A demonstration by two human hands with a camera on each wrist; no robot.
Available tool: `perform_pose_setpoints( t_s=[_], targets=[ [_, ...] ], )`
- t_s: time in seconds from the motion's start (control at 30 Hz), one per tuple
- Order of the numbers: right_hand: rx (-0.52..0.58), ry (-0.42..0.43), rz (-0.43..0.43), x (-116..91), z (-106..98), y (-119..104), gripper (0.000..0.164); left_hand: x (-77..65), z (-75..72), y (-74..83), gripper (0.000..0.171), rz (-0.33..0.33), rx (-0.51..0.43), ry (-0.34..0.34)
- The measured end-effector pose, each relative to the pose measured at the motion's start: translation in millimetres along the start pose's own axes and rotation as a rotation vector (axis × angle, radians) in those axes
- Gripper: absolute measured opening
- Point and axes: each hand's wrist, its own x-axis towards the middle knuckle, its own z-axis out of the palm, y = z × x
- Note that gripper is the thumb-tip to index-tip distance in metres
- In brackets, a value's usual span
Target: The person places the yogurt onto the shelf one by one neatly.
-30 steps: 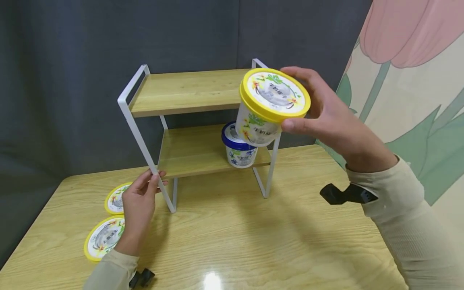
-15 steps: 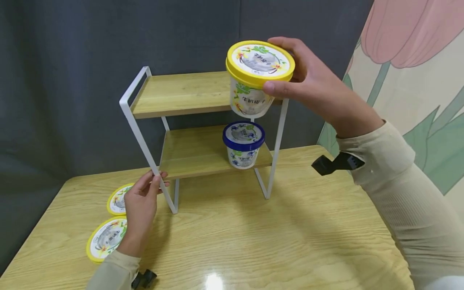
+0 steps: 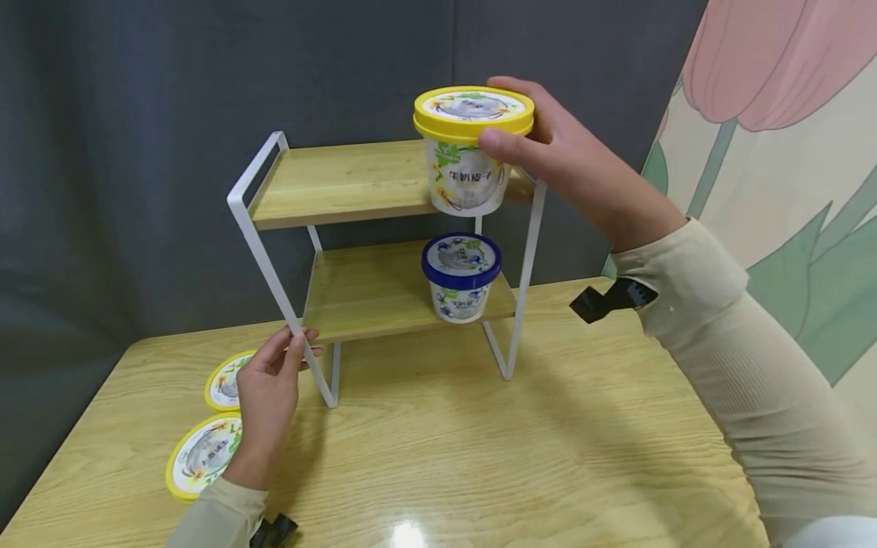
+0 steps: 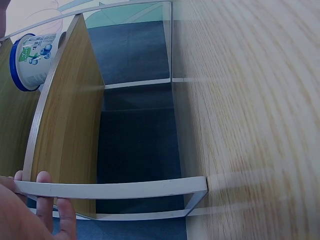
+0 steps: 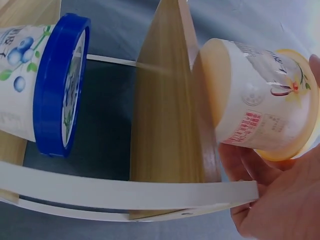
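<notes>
My right hand grips a white tub with a yellow lid by its rim, thumb at the front. The tub is nearly upright at the right front of the upper board of a two-tier rack. In the right wrist view the tub's base is right at the board; whether it touches, I cannot tell. My left hand holds the rack's white metal frame at the left front leg, near the lower board. A tub with a blue lid stands on the lower board, at its right end.
Two yellow-lidded tubs stand on the wooden table at the left, partly hidden by my left hand and forearm. A dark curtain hangs behind the rack. At the right is a wall with painted flowers.
My right hand has carried the yellow-lidded tub up and left, then slightly down, over the upper board. The tub has come closer to upright. My left hand keeps its hold on the frame.
</notes>
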Motion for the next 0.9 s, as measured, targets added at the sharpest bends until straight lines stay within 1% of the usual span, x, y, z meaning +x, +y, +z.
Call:
perform_pose_setpoints(
  t_s=[0.27,0.4,0.57,0.9],
  targets=[
    [0.005,0.007,0.021,11,0,3,0.074,1.4,-1.0,-0.2,0.028,0.021,-0.022,0.012],
    [0.006,0.009,0.006,13,1,5,0.074,2.8,-1.3,0.5,0.028,0.023,-0.014,0.012],
    [0.015,0.02,-0.003,15,4,8,0.072,3.0,-2.0,-0.5,0.028,0.009,-0.004,0.012],
    [0.02,0.01,0.028,15,2,9,0.073,3.8,-1.7,-3.3,0.027,0.021,0.036,0.011]
  ],
)
